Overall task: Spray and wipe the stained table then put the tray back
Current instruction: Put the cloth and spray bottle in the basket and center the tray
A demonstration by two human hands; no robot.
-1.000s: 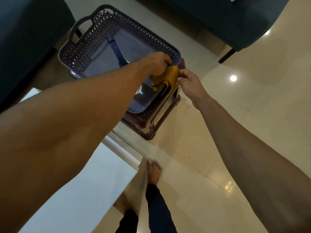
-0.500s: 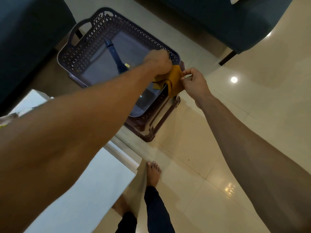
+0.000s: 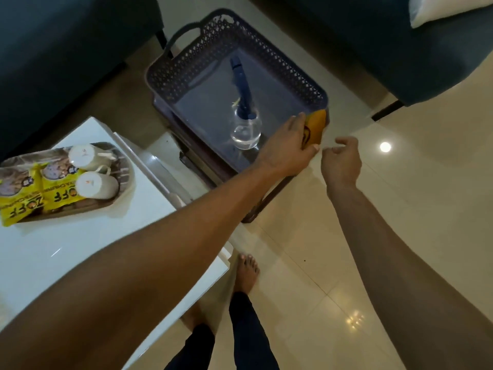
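Head view, the only one. Left hand (image 3: 286,145) reaches over the near right corner of the grey lattice basket (image 3: 186,65); thumb and fingers pinch the yellow cloth (image 3: 317,124), which is draped over the basket rim. Right hand (image 3: 341,158) is just beside it, fingers loosely curled, holding nothing.

Spray bottle (image 3: 244,121) stands inside the basket, directly left of the left hand; long axis runs away from the viewer, blue nozzle at the far end. Left hand is the nearer to both bottle and cloth.

White table (image 3: 80,244) lies at lower left. Tray (image 3: 125,182) sits on it carrying two white cups (image 3: 93,169). Yellow packets (image 3: 29,204) read "ZOFF"; the smaller print is probably illegible from blur.
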